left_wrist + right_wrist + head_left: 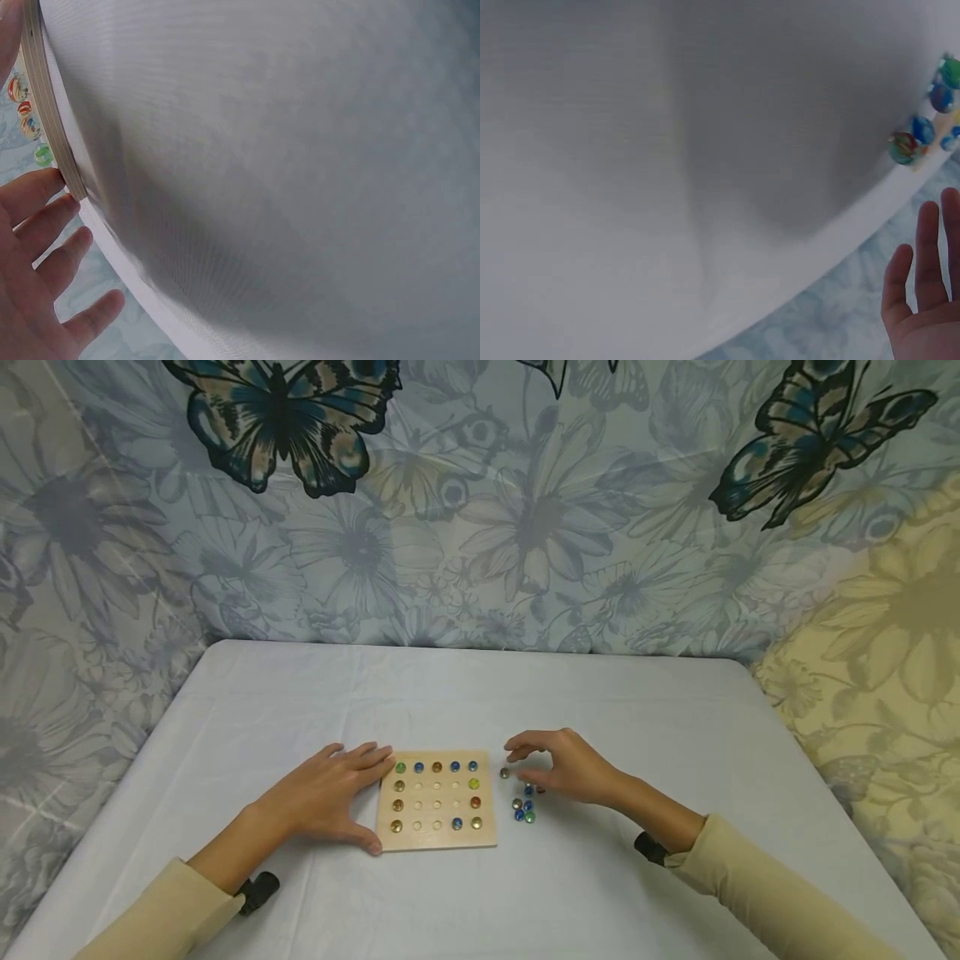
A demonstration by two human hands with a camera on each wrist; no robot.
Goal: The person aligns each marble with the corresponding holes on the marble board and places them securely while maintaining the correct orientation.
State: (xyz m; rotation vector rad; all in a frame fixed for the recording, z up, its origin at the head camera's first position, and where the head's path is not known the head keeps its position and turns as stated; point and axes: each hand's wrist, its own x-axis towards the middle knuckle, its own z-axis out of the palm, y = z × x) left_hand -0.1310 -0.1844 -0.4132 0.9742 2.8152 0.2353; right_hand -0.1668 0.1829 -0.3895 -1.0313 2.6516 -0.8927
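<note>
A square wooden board (437, 843) lies on the table with rows of round hollows. Glass marbles fill its top row and both side columns, and a blue marble (457, 823) sits in the bottom row. The inner hollows are bare. My left hand (330, 793) touches the board's left side, fingers at the upper corner and thumb at the lower. Right of the board, my right hand (573, 767) hovers over loose marbles, thumb and forefinger apart. A brownish marble (504, 772) lies near its fingertips. A green marble (530, 817) and several others lie below the hand, some partly hidden.
A white cloth (450, 910) covers the table. Patterned fabric with butterflies (281, 427) hangs behind and at the sides. Dark wrist straps (258, 893) show at both sleeves. In the right wrist view, marbles (904, 148) appear at the right edge.
</note>
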